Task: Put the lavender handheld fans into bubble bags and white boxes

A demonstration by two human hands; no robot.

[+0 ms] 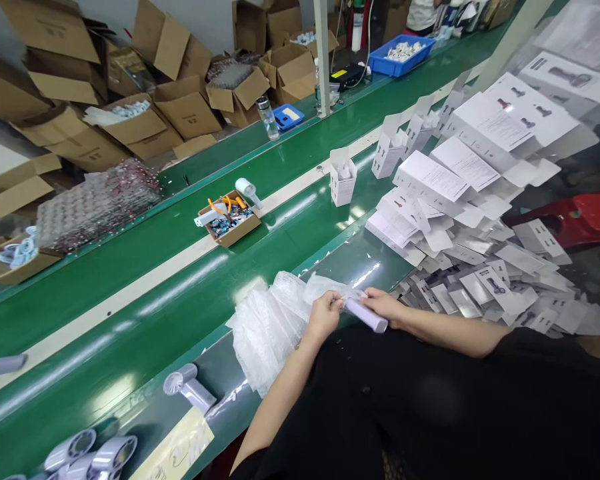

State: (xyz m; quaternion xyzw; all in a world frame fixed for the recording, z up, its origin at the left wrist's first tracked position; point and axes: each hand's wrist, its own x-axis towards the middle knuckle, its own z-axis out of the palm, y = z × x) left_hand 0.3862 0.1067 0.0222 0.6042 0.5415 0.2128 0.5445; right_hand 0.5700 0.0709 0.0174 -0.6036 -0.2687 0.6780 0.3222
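In the head view, a lavender handheld fan (367, 315) points its handle toward my body, its far end inside a clear bubble wrap bag (323, 288). My left hand (325, 315) is closed, pinching the bag beside the fan. On the other side, my right hand (384, 308) is closed against the fan's handle near the bag's mouth; its fingertips are partly hidden. A heap of bubble wrap bags (270, 327) lies on the bench left of my hands. Another lavender fan (190, 387) rests further left.
Several lavender fans (93, 457) crowd the lower left corner. Piled white printed boxes (460, 200) stand at the right, with open boxes (343, 177) on the green conveyor (190, 300). A small carton of parts (235, 230) sits on the line. Cardboard cartons (185, 107) line the back.
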